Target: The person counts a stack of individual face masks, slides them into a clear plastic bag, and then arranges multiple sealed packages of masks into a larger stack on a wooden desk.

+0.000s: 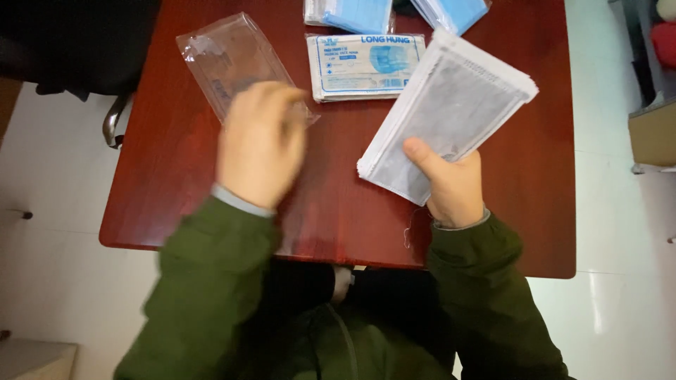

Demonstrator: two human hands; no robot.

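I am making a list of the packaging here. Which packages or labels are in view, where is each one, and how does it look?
Clear plastic sleeve: far left of the table, at the left hand; empty, rectangular.
Sealed flat pack: table centre; white with blue print.
Blue packs: far edge, cut off.
Grey and white stack: held in the right hand.

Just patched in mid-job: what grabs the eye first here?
The right hand holds up a fanned stack of grey face masks over the red-brown table. The left hand rests on a clear plastic sleeve, with a sealed mask packet just beyond.
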